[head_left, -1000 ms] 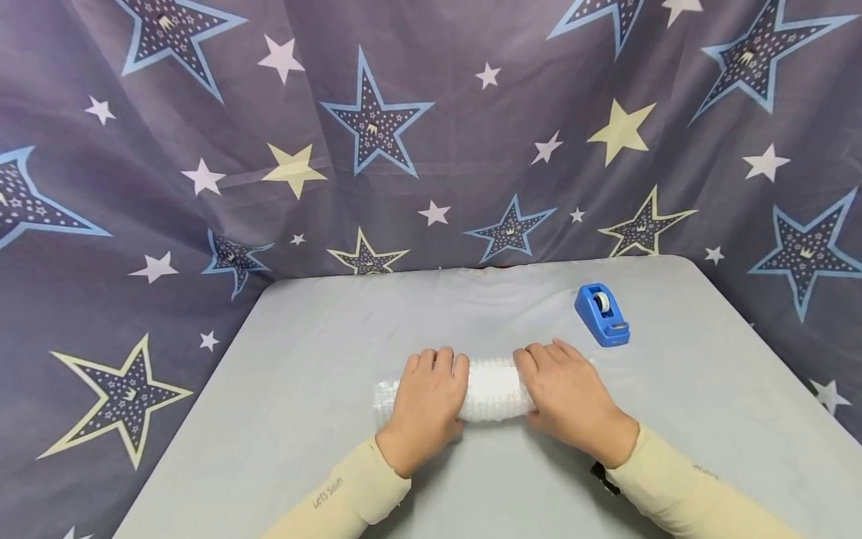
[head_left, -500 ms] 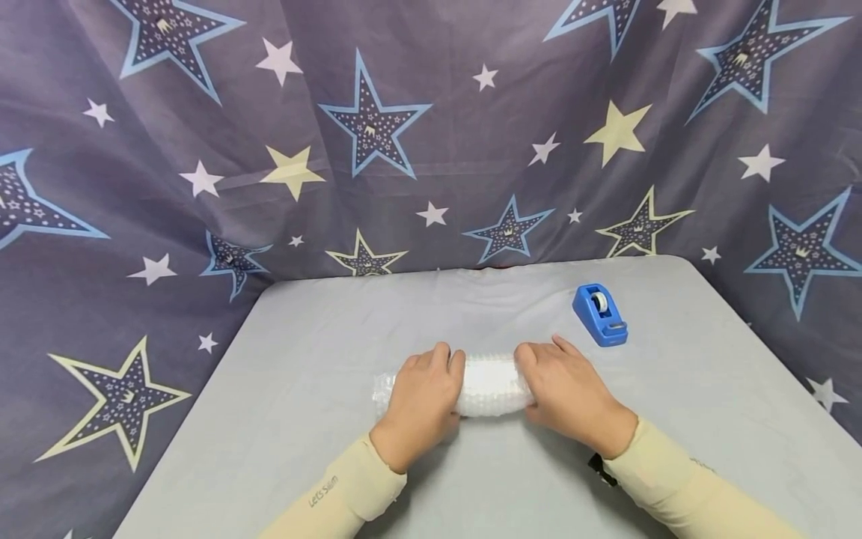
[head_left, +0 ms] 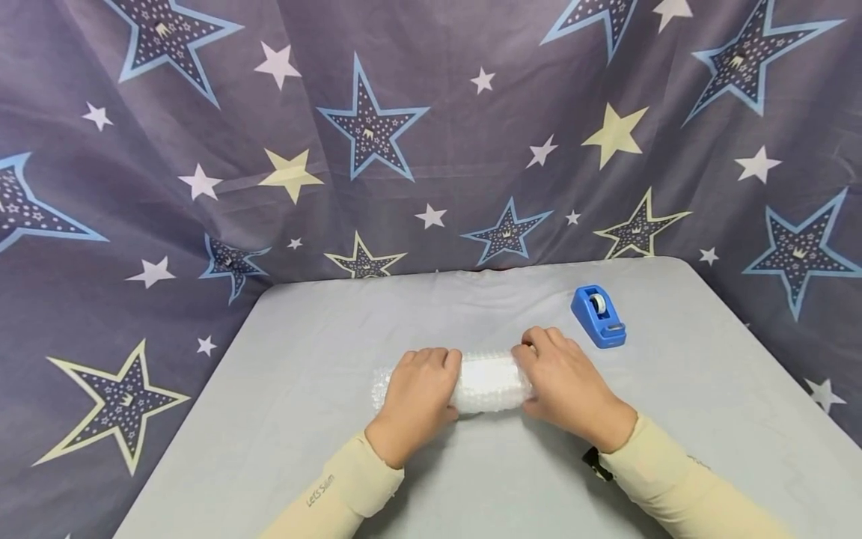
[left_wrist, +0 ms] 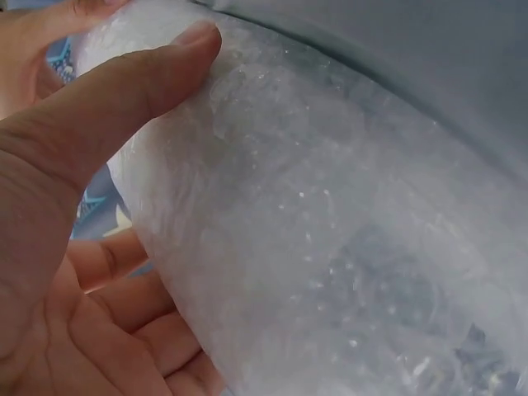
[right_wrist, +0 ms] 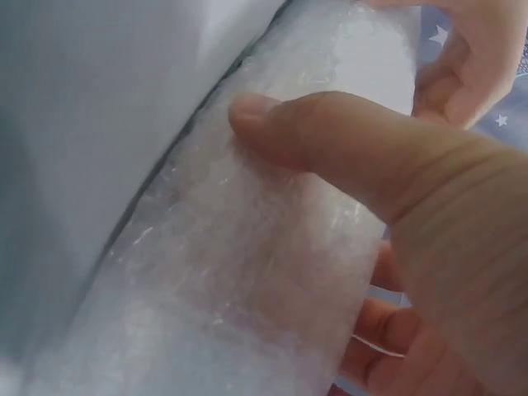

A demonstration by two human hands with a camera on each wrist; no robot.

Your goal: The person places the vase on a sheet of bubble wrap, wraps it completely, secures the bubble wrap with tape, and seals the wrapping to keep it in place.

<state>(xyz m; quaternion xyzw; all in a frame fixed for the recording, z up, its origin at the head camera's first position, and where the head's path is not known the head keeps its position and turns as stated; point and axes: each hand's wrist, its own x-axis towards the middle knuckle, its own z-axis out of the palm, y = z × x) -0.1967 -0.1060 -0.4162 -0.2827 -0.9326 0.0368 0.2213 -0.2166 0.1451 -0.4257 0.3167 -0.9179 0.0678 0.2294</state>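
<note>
A roll of clear bubble wrap [head_left: 490,383] lies crosswise on the table, whitish in its middle as if something pale is inside; what that is cannot be told. My left hand [head_left: 419,400] grips the roll left of its middle, with the thumb on the near side and the fingers over the top. Toward the other end, my right hand [head_left: 571,385] holds it the same way. Both wrist views show a thumb pressed against the bubble wrap [left_wrist: 280,206] and fingers curled behind it. Most of the right end is hidden by the right hand.
A blue tape dispenser [head_left: 598,317] with a roll of tape stands beyond the right hand. The table [head_left: 303,329] has a grey cover. Behind it hangs a dark curtain [head_left: 458,142] printed with stars.
The bubble wrap roll has shifted slightly away from me, with both hands still around it. The right hand's fingers have moved a little over its top. The dispenser stays in place.
</note>
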